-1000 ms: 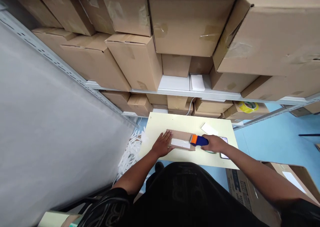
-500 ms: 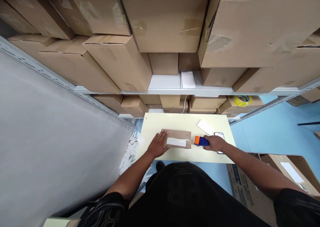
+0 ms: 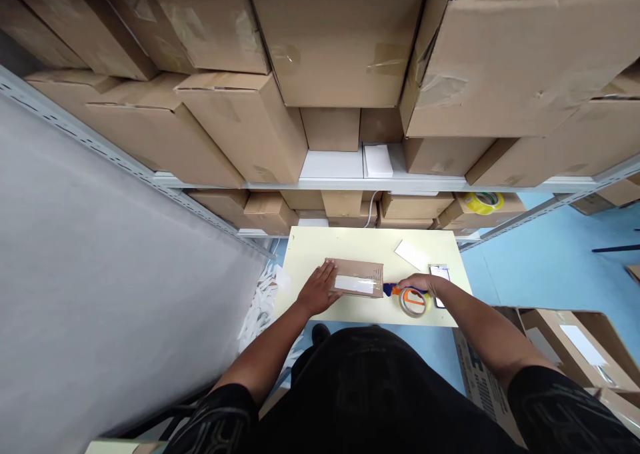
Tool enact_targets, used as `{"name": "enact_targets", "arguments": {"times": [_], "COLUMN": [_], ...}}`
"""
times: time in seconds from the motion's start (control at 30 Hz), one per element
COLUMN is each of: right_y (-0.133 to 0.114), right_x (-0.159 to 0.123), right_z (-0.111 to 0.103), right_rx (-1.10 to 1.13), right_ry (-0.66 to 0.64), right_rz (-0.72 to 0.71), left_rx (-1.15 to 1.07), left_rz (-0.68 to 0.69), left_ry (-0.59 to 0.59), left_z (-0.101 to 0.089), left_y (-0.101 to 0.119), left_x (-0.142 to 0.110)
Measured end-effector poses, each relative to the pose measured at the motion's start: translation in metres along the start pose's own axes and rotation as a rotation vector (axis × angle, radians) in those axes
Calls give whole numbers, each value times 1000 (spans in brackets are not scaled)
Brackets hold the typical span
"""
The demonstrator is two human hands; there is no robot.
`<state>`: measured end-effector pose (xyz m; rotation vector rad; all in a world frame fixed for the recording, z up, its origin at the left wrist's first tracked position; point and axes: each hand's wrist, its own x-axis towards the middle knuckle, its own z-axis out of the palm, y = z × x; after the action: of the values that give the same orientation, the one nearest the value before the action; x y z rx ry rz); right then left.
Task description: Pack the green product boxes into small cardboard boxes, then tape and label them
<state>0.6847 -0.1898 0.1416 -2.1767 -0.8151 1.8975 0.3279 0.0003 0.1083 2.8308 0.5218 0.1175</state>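
Note:
A small cardboard box (image 3: 357, 270) with a white label lies on the cream table. My left hand (image 3: 320, 289) grips its left end, fingers over the far side and thumb at the near edge. My right hand (image 3: 421, 283) is closed round a blue and orange tape dispenser (image 3: 395, 290), whose roll of tape (image 3: 413, 303) faces up at me. The dispenser's blue front end is at the box's right end; I cannot tell whether they touch. A phone (image 3: 440, 276) lies partly under my right wrist, and a white card (image 3: 411, 255) rests behind that hand.
Shelves full of cardboard boxes (image 3: 345, 47) stand beyond the table (image 3: 310, 241). A yellow tape roll (image 3: 483, 203) sits on a lower box. On the right is a large open carton (image 3: 595, 321) holding labelled boxes. White scraps (image 3: 257, 311) lie on the floor by the left wall.
The tape dispenser has turned in my right hand, so its roll now shows and its blue front has come up to the box's right end. My left hand stays on the box.

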Motion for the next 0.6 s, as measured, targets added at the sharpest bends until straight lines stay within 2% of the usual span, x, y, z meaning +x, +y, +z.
{"name": "enact_targets", "arguments": {"times": [0.07, 0.17, 0.27, 0.4, 0.5, 0.6], "right_y": [8, 15, 22, 35, 41, 40], "right_x": [-3, -7, -5, 1, 3, 7], "right_z": [11, 27, 40, 56, 69, 81], "right_rx": [59, 47, -140, -363, -404, -513], "right_ry": [46, 252, 411, 462, 533, 690], "right_rz": [-1, -53, -49, 92, 46, -4], "left_rx": [3, 5, 8, 1, -2, -12], "left_rz": [0, 3, 1, 1, -1, 2], "left_ry": [0, -6, -13, -18, -17, -6], "left_z": [1, 2, 1, 0, -1, 0], "left_y": [-1, -2, -2, -1, -2, -2], "left_x": [0, 0, 0, -1, -1, -1]}}
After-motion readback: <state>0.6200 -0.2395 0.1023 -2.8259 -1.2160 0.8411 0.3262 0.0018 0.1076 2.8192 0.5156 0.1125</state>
